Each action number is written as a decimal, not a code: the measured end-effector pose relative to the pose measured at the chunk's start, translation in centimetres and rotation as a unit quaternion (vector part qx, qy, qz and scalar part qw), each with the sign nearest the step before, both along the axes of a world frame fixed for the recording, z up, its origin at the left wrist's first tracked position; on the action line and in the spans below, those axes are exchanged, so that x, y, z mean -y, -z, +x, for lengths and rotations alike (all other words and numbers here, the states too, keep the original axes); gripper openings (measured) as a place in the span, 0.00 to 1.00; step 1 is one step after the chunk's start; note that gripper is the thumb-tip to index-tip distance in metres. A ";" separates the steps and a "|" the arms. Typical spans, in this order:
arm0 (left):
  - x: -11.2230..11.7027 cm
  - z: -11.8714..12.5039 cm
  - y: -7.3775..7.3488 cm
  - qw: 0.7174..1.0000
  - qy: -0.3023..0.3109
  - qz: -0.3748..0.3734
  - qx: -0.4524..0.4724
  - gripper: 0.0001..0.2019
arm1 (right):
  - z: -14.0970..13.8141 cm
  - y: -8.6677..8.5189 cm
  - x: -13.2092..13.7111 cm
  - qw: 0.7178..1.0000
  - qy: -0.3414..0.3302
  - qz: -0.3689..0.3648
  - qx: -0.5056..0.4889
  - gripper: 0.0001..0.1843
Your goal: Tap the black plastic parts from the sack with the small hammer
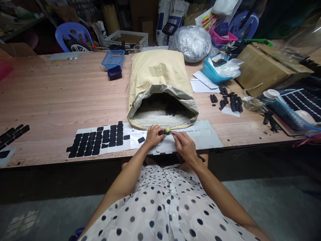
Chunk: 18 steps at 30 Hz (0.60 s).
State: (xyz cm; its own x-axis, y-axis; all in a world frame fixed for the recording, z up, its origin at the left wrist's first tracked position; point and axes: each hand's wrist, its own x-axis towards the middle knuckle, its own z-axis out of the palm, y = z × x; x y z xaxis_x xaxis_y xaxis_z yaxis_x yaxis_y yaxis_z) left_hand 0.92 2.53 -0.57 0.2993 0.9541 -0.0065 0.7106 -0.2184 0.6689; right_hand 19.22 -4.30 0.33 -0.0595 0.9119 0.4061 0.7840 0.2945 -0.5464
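My left hand [152, 135] is closed on a small black part [163, 133] at the table's front edge. In my right hand [186, 146] is a thin tool with a dark handle [200, 157] sticking out below the palm. Its metal tip meets the black part or lies very close to it. A small yellow-green round thing [168, 129] shows between the hands; whether it is attached to the part I cannot tell. Just beyond the hands, a yellow woven sack [160, 70] lies with its mouth facing me, dark pieces inside. Beneath the hands is a grey-white board [205, 135].
Left of my hands, rows of black rounded pieces [87, 144] lie on white sheets. Blue baskets [114, 59] stand behind them. To the right are loose black parts [233, 100], a turquoise basket [215, 72], a cardboard box [265, 67] and a blue tray [288, 110].
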 end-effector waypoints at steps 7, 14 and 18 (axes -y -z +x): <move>0.1 0.1 0.0 1.000 -0.005 -0.008 0.003 0.09 | 0.9 0.5 -1.6 0.998 0.039 0.010 0.044 0.18; 0.2 0.1 -0.1 1.000 -0.008 -0.007 0.000 0.09 | 4.0 2.4 -6.8 0.983 0.117 0.004 0.138 0.17; 0.2 -0.1 0.1 1.000 0.003 -0.005 0.001 0.08 | 4.0 3.6 -7.4 0.975 0.135 0.006 0.175 0.16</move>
State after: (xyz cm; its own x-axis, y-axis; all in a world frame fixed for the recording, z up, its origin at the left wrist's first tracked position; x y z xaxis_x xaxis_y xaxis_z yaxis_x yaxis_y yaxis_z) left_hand 0.82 2.33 -0.63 0.3054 0.9521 -0.0146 0.7079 -0.2168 0.6722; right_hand 23.24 3.08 -3.32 0.0452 0.9084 0.4156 0.9718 0.0564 -0.2290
